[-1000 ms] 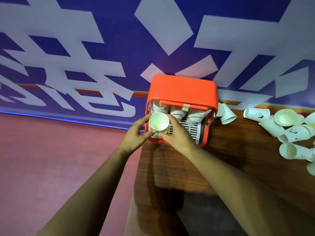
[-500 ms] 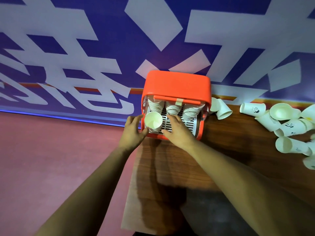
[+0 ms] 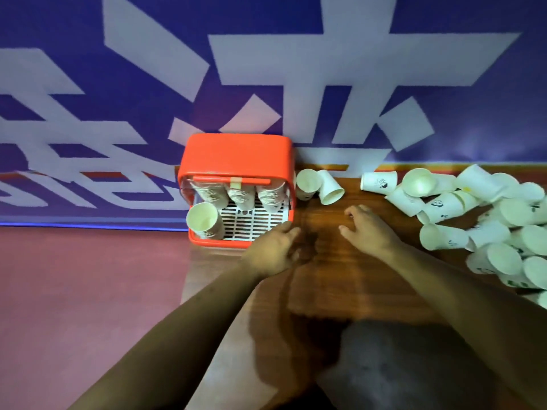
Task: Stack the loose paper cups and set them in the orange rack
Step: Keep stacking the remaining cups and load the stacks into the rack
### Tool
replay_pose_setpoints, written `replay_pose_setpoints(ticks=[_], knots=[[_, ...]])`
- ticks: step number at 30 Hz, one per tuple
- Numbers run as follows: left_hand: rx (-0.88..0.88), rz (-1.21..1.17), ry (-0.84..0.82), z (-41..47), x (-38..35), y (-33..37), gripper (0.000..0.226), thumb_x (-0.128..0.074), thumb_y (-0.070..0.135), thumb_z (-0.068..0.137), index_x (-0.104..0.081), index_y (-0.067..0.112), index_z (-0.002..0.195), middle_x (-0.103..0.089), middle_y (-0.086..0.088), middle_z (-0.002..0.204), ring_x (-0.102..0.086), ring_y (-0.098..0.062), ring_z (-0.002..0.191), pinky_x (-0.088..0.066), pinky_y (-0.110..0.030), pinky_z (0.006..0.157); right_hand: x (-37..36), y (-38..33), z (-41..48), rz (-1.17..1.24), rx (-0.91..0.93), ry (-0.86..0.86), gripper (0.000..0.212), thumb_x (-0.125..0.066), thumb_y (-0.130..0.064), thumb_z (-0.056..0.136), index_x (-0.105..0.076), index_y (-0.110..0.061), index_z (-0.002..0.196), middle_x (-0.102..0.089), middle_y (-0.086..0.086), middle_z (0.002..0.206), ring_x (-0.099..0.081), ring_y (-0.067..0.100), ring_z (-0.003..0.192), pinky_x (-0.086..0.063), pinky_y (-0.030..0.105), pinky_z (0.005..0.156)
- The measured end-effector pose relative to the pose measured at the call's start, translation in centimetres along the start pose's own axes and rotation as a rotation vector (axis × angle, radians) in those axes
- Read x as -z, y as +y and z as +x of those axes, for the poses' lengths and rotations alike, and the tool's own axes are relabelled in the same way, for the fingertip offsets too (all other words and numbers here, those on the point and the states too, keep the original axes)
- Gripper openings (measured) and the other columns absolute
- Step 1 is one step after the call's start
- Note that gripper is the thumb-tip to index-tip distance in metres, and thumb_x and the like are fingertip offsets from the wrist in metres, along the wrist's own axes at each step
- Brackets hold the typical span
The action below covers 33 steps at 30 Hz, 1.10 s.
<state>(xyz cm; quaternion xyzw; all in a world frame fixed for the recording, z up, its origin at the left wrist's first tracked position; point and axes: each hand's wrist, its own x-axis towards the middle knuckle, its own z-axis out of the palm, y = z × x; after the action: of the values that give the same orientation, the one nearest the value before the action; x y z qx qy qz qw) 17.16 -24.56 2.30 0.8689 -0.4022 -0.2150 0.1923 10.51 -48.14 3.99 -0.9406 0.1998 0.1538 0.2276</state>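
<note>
A stretch of bare counter (image 3: 325,276) is left between the orange rack (image 3: 236,155) and the heap of loose cups (image 3: 488,220) on the right. It is occupied only by the left hand (image 3: 272,250), near the rack's front right corner, and the right hand (image 3: 370,229). Its far end is narrowed by two tipped cups (image 3: 321,184) just beside the rack. Inside the rack, the back row is filled by three stacks (image 3: 241,195) and the front left place by a fourth stack (image 3: 204,221). Bare white grid (image 3: 257,223) is exposed at front middle and right. The far side is closed by the wall banner (image 3: 296,69).
</note>
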Motion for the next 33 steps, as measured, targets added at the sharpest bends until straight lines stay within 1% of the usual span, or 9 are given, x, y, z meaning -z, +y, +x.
replay_pose_setpoints(ticks=[4,7,11,15,19,25,28,31,33], knots=[[0.034,0.02,0.026,6.5,-0.1,3.9,0.043,-0.059,0.026,0.089,-0.052,0.005,0.126,-0.049,-0.018,0.129,-0.056,-0.04,0.111,-0.05,-0.046,0.09,1.5,2.6,3.0,0.029,-0.044,0.042,0.052,-0.057,-0.039,0.095,-0.046,-0.015,0.14,-0.047,0.007,0.142,-0.052,0.026,0.126,-0.047,0.038,0.101],[0.279,0.028,0.081,10.8,0.1,4.6,0.045,-0.052,0.016,0.092,-0.042,0.005,0.134,-0.05,-0.023,0.129,-0.057,-0.045,0.111,-0.047,-0.049,0.09,1.8,3.4,6.0,0.041,-0.051,0.075,0.048,-0.054,-0.041,0.095,-0.049,-0.012,0.133,-0.053,0.01,0.133,-0.055,0.028,0.119,-0.047,0.038,0.095],[0.499,0.01,-0.017,14.4,-0.2,4.1,0.052,-0.047,0.019,0.096,-0.031,0.005,0.143,-0.054,-0.027,0.129,-0.056,-0.046,0.116,-0.045,-0.047,0.095,1.0,3.4,10.0,0.088,-0.063,0.093,0.055,-0.052,-0.045,0.095,-0.049,-0.005,0.132,-0.055,0.016,0.13,-0.055,0.032,0.118,-0.047,0.04,0.095],[0.565,0.039,-0.021,16.0,-1.3,3.6,0.043,-0.046,0.018,0.099,-0.04,0.003,0.139,-0.058,-0.024,0.128,-0.059,-0.043,0.115,-0.047,-0.044,0.093,-0.9,3.3,12.8,0.172,-0.141,0.078,0.067,-0.055,-0.054,0.091,-0.045,-0.004,0.134,-0.054,0.017,0.131,-0.054,0.034,0.118,-0.051,0.042,0.093],[0.514,0.046,0.133,16.0,-2.6,2.8,0.027,-0.045,0.004,0.095,-0.053,-0.002,0.12,-0.064,-0.024,0.117,-0.063,-0.045,0.105,-0.049,-0.043,0.085,-2.6,3.2,14.1,0.239,-0.191,0.041,0.062,-0.058,-0.051,0.091,-0.044,-0.007,0.133,-0.055,0.015,0.128,-0.057,0.032,0.114,-0.049,0.036,0.081],[0.397,-0.051,0.284,14.7,-3.0,2.7,0.027,-0.056,0.022,0.098,-0.056,0.002,0.116,-0.059,-0.02,0.109,-0.062,-0.045,0.091,-0.049,-0.044,0.073,-3.2,3.9,13.4,0.436,-0.23,0.029,0.06,-0.072,-0.041,0.081,-0.047,-0.01,0.126,-0.057,0.009,0.12,-0.061,0.025,0.098,-0.044,0.027,0.065],[0.342,-0.16,0.274,13.5,-2.7,3.1,0.025,-0.06,0.029,0.097,-0.059,0.007,0.109,-0.051,-0.016,0.117,-0.061,-0.038,0.093,-0.05,-0.037,0.083,-2.2,4.3,11.9,0.531,-0.238,0.054,0.057,-0.074,-0.038,0.077,-0.049,-0.016,0.123,-0.048,0.007,0.123,-0.056,0.02,0.098,-0.044,0.025,0.07],[0.227,-0.245,0.274,12.2,-2.3,2.8,0.018,-0.066,0.025,0.094,-0.062,0.009,0.101,-0.05,-0.016,0.133,-0.058,-0.033,0.11,-0.042,-0.024,0.092,-1.0,4.8,9.3,0.574,-0.211,0.097,0.055,-0.072,-0.033,0.079,-0.05,-0.018,0.127,-0.043,0.005,0.126,-0.053,0.019,0.103,-0.04,0.021,0.072],[0.16,-0.346,0.295,11.1,-1.9,2.6,0.014,-0.072,0.019,0.09,-0.062,0.009,0.092,-0.056,-0.01,0.125,-0.059,-0.027,0.11,-0.042,-0.018,0.089,-0.4,4.8,7.3,0.574,-0.201,0.131,0.058,-0.071,-0.032,0.08,-0.047,-0.019,0.132,-0.042,0.004,0.128,-0.05,0.016,0.107,-0.038,0.016,0.068]])
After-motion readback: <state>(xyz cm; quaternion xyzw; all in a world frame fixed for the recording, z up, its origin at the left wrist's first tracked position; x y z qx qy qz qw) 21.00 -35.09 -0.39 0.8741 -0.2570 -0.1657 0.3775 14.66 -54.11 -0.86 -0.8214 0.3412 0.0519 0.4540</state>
